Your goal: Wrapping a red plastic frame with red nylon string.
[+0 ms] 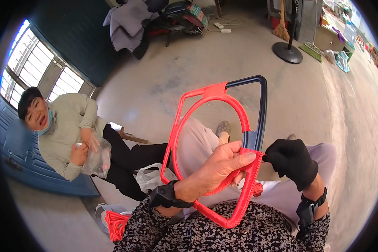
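My bare left hand [218, 166] is closed on a flat frame [263, 105], a ring set inside a larger rounded four-sided outline. Smooth red cord [214, 91] is wound tightly over most of it, while the upper right part shows bare black. The thumb presses on the wrapped bridge between ring and outer edge. Right beside that edge, my right hand [293, 161] in a black glove is closed, fingertips pinching a strand of red cord at the end of the wrapping. A small red bundle [257, 190] hangs below the left hand, partly hidden by the frame.
A person [71, 130] sits at the left, holding a clear plastic bag [98, 158]. Red-wrapped pieces [116, 224] lie by a pale container at lower left. Farther off are a motorbike [180, 19], a round black stand base [287, 53] and a broom [282, 27].
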`<state>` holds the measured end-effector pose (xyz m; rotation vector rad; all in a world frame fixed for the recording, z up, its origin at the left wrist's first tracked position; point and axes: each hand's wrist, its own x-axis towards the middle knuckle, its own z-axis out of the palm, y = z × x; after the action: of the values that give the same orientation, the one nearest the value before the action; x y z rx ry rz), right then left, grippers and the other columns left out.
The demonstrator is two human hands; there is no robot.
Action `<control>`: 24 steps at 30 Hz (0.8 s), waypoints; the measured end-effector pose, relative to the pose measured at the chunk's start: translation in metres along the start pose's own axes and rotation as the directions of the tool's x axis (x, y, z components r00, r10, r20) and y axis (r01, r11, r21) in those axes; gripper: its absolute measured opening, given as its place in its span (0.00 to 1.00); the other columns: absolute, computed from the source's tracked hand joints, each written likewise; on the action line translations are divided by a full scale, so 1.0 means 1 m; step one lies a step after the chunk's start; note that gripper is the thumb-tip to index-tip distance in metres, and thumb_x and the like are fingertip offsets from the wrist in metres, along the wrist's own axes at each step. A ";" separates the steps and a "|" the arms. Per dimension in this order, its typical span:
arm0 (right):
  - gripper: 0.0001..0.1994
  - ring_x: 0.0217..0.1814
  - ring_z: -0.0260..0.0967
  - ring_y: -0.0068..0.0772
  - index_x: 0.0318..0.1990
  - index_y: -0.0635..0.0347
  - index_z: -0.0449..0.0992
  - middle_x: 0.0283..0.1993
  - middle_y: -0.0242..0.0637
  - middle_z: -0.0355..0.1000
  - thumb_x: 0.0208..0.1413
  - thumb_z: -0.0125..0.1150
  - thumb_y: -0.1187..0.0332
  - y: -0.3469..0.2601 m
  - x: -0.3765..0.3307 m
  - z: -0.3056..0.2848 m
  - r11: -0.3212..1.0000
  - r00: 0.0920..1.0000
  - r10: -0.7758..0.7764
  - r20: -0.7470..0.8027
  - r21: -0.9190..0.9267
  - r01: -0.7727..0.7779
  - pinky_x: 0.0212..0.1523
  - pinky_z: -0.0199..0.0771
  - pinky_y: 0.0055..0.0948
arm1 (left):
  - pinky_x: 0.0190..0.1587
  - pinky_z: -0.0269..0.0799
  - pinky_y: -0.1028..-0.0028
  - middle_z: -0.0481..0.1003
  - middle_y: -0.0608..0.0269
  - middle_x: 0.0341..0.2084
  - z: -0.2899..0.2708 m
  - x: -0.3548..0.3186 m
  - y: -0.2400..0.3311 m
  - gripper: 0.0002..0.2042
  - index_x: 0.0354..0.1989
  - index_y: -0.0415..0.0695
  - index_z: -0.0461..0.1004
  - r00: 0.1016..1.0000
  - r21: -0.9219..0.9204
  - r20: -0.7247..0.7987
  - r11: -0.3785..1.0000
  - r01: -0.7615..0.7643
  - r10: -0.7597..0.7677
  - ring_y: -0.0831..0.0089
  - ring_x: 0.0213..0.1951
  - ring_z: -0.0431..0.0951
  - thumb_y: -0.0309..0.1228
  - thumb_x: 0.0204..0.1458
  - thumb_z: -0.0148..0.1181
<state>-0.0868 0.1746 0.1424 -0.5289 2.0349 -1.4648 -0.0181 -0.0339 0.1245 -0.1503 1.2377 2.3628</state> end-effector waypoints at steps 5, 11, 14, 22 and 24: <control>0.06 0.17 0.66 0.16 0.33 0.66 0.79 0.19 0.31 0.71 0.53 0.59 0.71 0.008 -0.003 -0.002 0.996 0.999 0.045 0.016 0.075 -0.046 0.17 0.65 0.19 | 0.17 0.62 0.86 0.74 0.61 0.26 0.006 -0.032 0.029 0.14 0.47 0.37 0.66 0.999 0.015 -0.052 1.000 -0.005 0.006 0.84 0.16 0.67 0.35 0.59 0.52; 0.07 0.18 0.66 0.15 0.35 0.65 0.78 0.19 0.29 0.70 0.57 0.58 0.70 0.035 -0.011 -0.018 0.994 0.998 0.055 -0.040 0.098 -0.051 0.19 0.67 0.18 | 0.25 0.66 0.85 0.70 0.64 0.25 -0.007 -0.064 0.062 0.19 0.50 0.36 0.65 0.966 -0.125 -0.082 0.960 -0.252 0.243 0.80 0.19 0.67 0.38 0.57 0.53; 0.08 0.19 0.64 0.13 0.36 0.62 0.79 0.21 0.27 0.69 0.58 0.58 0.67 0.040 -0.001 -0.017 0.995 0.998 0.047 -0.039 0.087 -0.043 0.19 0.66 0.17 | 0.15 0.63 0.70 0.64 0.61 0.21 -0.052 -0.089 0.086 0.14 0.50 0.31 0.58 0.866 -0.409 0.151 0.828 -0.384 0.476 0.70 0.16 0.66 0.28 0.61 0.44; 0.07 0.20 0.63 0.13 0.35 0.60 0.79 0.21 0.28 0.69 0.55 0.61 0.67 0.075 0.000 -0.034 0.998 0.986 0.063 -0.154 0.037 -0.058 0.19 0.64 0.16 | 0.05 0.57 0.79 0.61 0.58 0.20 -0.061 -0.116 0.143 0.13 0.45 0.28 0.56 0.767 -0.290 0.154 0.770 -0.568 0.623 0.75 0.11 0.57 0.28 0.61 0.41; 0.07 0.21 0.64 0.14 0.35 0.60 0.79 0.21 0.28 0.69 0.55 0.61 0.68 0.085 0.001 -0.038 0.998 0.981 0.063 -0.183 0.028 -0.059 0.20 0.65 0.17 | 0.07 0.56 0.81 0.61 0.59 0.21 -0.068 -0.123 0.132 0.14 0.46 0.26 0.56 0.688 -0.401 0.071 0.652 -0.643 0.722 0.75 0.13 0.58 0.28 0.62 0.40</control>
<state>-0.1106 0.2288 0.0703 -0.3290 2.1526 -1.5473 0.0238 -0.1951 0.2207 0.5857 0.8254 3.1310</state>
